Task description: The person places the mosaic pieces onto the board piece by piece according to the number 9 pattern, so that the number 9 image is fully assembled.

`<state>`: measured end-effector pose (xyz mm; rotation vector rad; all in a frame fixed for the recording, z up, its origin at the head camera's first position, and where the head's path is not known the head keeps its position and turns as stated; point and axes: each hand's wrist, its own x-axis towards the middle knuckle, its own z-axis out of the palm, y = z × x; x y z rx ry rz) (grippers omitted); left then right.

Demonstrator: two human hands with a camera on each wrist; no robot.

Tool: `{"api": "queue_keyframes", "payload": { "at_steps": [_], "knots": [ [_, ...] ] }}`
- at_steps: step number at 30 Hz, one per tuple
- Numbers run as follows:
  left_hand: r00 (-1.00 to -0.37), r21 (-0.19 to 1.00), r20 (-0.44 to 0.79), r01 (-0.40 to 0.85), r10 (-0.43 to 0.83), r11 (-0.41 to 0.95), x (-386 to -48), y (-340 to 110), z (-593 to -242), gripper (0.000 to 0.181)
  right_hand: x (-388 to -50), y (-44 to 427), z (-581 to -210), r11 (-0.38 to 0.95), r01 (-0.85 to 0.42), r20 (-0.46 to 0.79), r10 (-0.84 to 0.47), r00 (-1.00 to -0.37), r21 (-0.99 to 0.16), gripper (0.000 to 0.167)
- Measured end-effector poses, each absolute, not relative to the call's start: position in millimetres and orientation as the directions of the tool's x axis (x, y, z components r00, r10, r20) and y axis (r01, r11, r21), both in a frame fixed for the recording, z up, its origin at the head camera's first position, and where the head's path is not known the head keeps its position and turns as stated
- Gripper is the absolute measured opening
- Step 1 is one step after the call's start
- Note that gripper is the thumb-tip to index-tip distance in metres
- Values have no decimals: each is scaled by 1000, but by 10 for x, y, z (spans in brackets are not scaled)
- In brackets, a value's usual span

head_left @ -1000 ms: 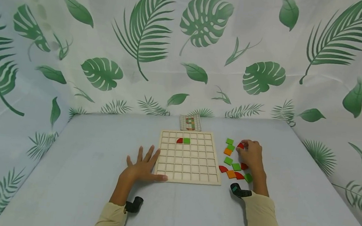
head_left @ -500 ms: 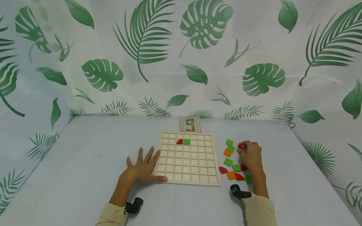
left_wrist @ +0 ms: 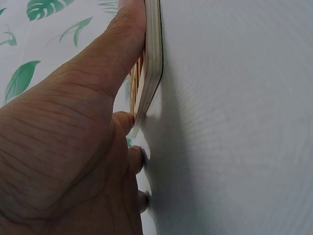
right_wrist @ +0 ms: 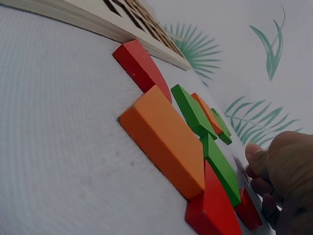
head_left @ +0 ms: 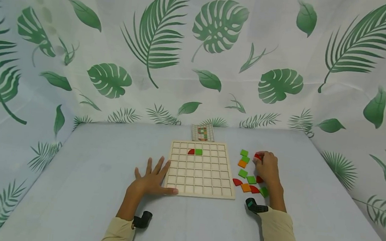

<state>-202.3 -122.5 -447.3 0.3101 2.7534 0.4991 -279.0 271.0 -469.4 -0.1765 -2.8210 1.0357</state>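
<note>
A wooden grid board lies on the table, holding a red quarter-round piece and a green square side by side in an upper row. Fingers spread, the left hand rests at the board's lower left corner, its thumb over the front edge; the left wrist view shows that thumb along the board's rim. Right of the board, the right hand pinches a red piece between thumb and fingers, beside the scattered pieces. In the right wrist view its curled fingers mostly hide that piece.
Between board and right hand lie several loose pieces, among them an orange square, a green square and a red quarter-round. A small pattern card is behind the board. A leaf-printed cloth stands behind the table.
The right hand keeps its pinch on the red piece, with only slight finger movement. The left hand stays in place on the board. The head view has tilted slightly.
</note>
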Motion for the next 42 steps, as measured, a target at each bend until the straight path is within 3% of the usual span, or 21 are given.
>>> {"api": "queue_keyframes", "payload": {
  "at_steps": [22,31,42],
  "knots": [
    [-922,378,-277,154,270,913,-2053,-1244,-4492,108,-2820,2620,-4724,799,35,132,142,-981,-600,33],
    [-926,378,-270,151,265,913,-2048,-1229,-4494,108,-2861,2508,-4707,769,19,149,148,-978,-639,31],
    [-927,372,-275,143,256,917,-2030,-1220,-4486,109,-2876,2371,-4690,765,-112,225,43,-974,-634,29]
  ]
}}
